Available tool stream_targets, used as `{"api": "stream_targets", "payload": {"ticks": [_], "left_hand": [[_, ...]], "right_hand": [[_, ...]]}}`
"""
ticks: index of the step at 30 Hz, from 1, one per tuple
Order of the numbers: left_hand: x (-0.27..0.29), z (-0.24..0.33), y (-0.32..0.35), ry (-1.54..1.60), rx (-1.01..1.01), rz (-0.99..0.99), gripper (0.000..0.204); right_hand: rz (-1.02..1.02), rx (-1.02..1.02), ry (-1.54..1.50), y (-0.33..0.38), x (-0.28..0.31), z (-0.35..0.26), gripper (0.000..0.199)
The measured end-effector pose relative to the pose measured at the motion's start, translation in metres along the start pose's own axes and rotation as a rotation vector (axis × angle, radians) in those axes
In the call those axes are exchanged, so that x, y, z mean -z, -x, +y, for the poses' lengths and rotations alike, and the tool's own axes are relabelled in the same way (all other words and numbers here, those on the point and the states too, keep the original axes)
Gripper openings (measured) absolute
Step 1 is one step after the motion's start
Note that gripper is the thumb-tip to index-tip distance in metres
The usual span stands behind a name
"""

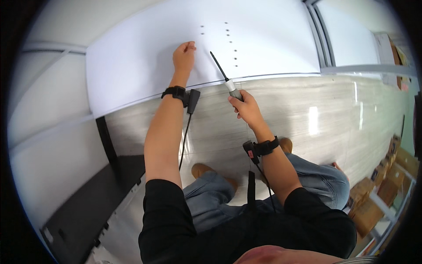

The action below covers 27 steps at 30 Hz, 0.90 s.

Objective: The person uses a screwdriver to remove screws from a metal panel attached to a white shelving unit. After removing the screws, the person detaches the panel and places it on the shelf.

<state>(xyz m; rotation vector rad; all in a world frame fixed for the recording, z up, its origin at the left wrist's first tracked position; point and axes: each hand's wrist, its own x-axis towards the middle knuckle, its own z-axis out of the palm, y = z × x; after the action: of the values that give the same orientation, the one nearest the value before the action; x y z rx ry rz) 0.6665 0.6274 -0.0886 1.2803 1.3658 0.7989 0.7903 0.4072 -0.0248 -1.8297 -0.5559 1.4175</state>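
My right hand [247, 108] is wrapped round the grey and silver handle of a screwdriver [220, 67]. Its dark shaft points up and left over the white table [132, 66], the handle just off the front edge. Above the table, left of the screwdriver tip, my left hand [183, 56] has its fingertips pinched together; whatever sits between them is too small to make out. Beyond that hand lie two small screw-like pieces [202, 33]. Several more such pieces [231, 42] form a loose row to the right, running from the far side toward the front edge.
Black straps with cabled boxes [192, 101] are on both my wrists. Metal frame posts [323, 39] stand at the table's right end. A black panel [88, 202] lies at lower left. Cardboard boxes [369, 211] sit on a rack at lower right, beside the shiny tiled floor [299, 101].
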Motion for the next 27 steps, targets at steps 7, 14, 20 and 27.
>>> {"api": "stream_targets", "payload": {"ticks": [7, 14, 20, 27], "left_hand": [[0.106, 0.073, 0.108, 0.519, 0.133, 0.104, 0.034], [0.210, 0.088, 0.260, 0.498, 0.015, 0.719, 0.028], [0.195, 0.090, 0.392, 0.460, 0.110, 1.177, 0.027], [0.178, 0.063, 0.534, 0.573, 0.099, 1.300, 0.027]], "right_hand": [[-0.332, 0.201, 0.214, 0.018, -0.080, -0.049, 0.030], [-0.896, 0.102, 0.254, 0.100, -0.157, -0.049, 0.023], [-1.432, -0.042, 0.292, 0.155, -0.142, -0.025, 0.022], [-1.753, -0.045, 0.410, 0.218, -0.131, 0.020, 0.041]]}}
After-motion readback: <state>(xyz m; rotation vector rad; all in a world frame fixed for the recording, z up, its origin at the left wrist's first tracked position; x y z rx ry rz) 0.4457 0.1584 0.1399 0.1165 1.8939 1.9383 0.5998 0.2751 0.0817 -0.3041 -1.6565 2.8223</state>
